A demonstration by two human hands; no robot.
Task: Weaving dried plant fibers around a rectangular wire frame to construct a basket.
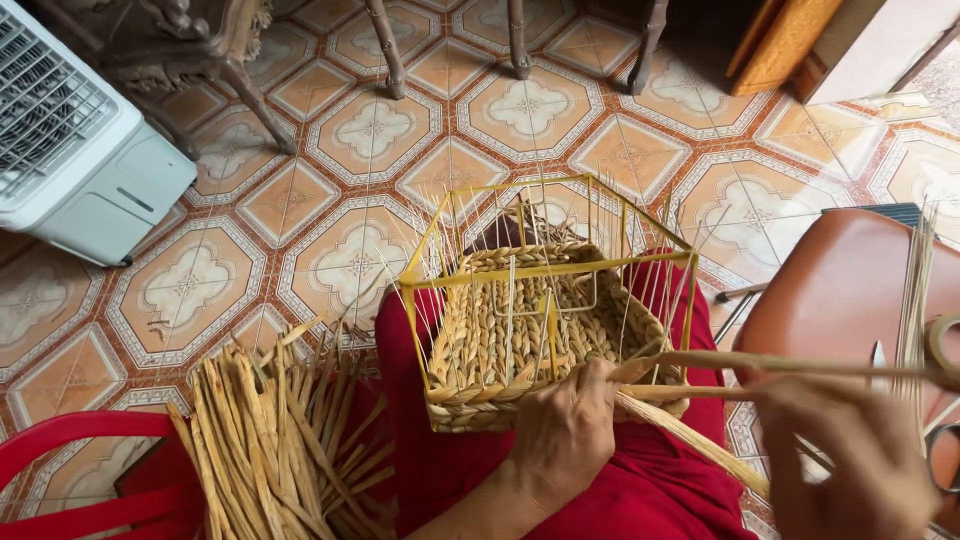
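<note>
A half-woven straw basket [520, 345] on a yellow wire frame [560, 268] rests on my lap, which is covered in red cloth. My left hand [562, 435] presses against the basket's near wall and pinches the woven strand there. My right hand [850, 460], blurred at the lower right, grips a long pale straw strand [790, 366] that runs from the basket's near right corner out to the right. Thin upright stakes stick up around the frame.
A bundle of dried straw strands [275, 440] lies on a red plastic stool [70, 470] at the lower left. A brown chair seat [840, 290] with thin sticks stands right. A white fan unit [75, 140] and wooden furniture legs [385, 50] stand on the patterned tile floor.
</note>
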